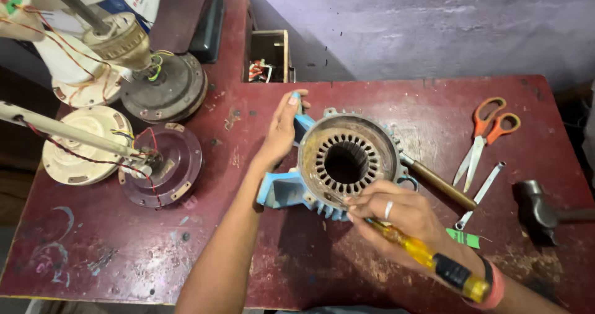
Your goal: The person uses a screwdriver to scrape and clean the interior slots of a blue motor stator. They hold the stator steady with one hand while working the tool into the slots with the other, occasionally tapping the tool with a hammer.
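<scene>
head view. hidden or cut off: the blade of the yellow-handled screwdriver (427, 257) is covered by the right hand's fingers, so its tip cannot be seen; only the handle shows, running down toward the wrist. the blue motor housing (291, 187) is largely masked by the rusty stator core (347, 159) sitting in it; only a blue foot at lower left, cooling fins along the bottom edge and a sliver by the left hand's fingers show. the hammer (540, 210) has its handle cut off at the right edge. the fan motors at upper left are partly out of frame. contents of the small wooden box (269, 57) are too small to make out.

hands: left hand (282, 128) is curled around the upper left rim of the housing, steadying it. right hand (396, 218) is closed on the screwdriver, fingertips touching the lower edge of the stator core.

location: the housing with stator stands at the middle of the dark red worktable (186, 252), bore facing up.

surroundings: orange-handled scissors (486, 134) and a flat metal strip (482, 193) lie right of the stator, well apart from it; a wooden-handled tool (443, 185) pokes out from behind the housing. a maroon fan cover (167, 165), a cream fan body (80, 143) and a grey motor disc (167, 88) with loose wires crowd the left end.
</scene>
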